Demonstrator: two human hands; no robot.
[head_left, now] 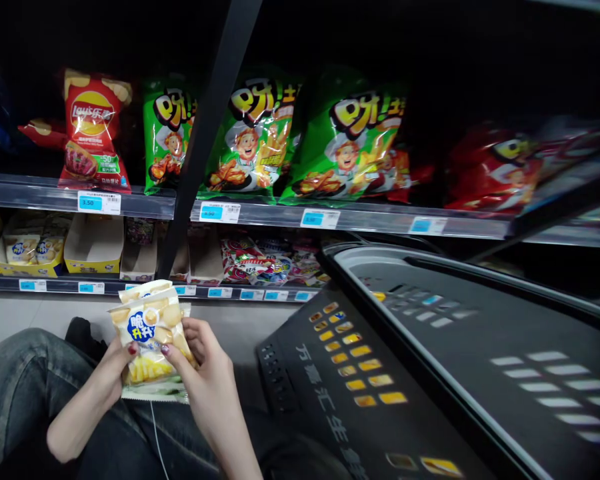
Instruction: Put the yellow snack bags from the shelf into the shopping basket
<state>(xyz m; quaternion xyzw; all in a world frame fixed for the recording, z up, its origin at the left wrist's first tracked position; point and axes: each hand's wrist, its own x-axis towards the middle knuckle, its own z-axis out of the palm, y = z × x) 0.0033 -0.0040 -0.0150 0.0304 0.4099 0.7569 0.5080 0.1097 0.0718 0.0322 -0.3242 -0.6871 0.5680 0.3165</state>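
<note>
Several small snack packets are stacked between my two hands, just above my lap. The front one is cream and yellow with a blue patch, and edges of others show behind it. My left hand grips the stack at its lower left, thumb on the front. From the right side my right hand holds the same packets, its thumb across the front and its fingers behind. Beyond them on the bottom shelf stands a yellow box with a bare inside, beside a box of similar packets.
A dark grey shopping basket with slotted sides stands close on my right. Green chip bags and a red Lay's bag line the upper shelf. A dark upright post crosses the shelf front. Colourful candy bags lie below.
</note>
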